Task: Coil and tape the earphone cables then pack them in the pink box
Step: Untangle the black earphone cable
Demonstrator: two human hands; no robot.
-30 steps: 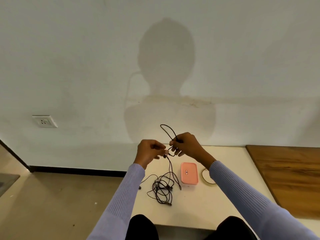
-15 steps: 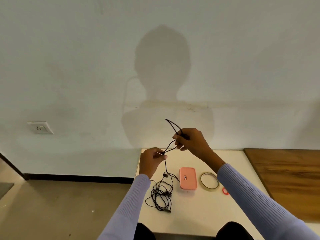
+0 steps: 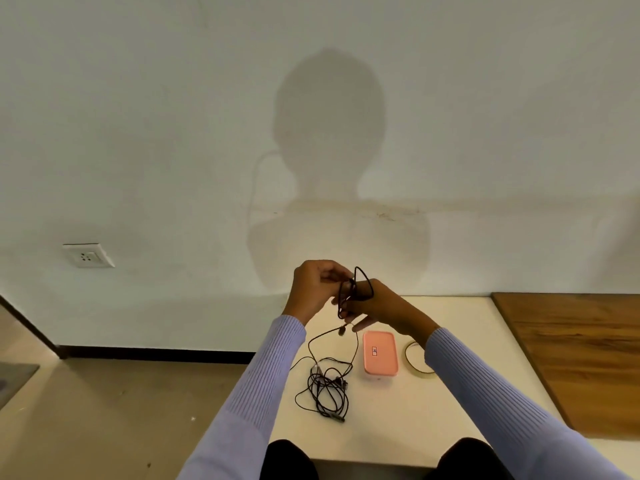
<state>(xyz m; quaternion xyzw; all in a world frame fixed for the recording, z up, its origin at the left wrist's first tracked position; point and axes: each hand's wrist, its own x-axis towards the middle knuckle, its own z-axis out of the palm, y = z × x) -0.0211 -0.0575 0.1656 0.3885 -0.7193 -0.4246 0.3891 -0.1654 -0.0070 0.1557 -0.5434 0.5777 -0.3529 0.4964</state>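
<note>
Head view | left hand [image 3: 313, 289] pinching cable [image 3: 353, 292], now brought up against right hand [image 3: 372, 303], loops wound round its fingers | coiling underway, untaped | tangle [image 3: 327, 389] near table [image 3: 433, 420] left edge | pink box [image 3: 380, 353] closed, tape roll [image 3: 410, 358] beside it

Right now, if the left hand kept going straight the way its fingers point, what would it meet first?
The left hand points right, toward the right hand. It would meet the cable looped there first, then that hand's fingers, though depth is unclear.
</note>
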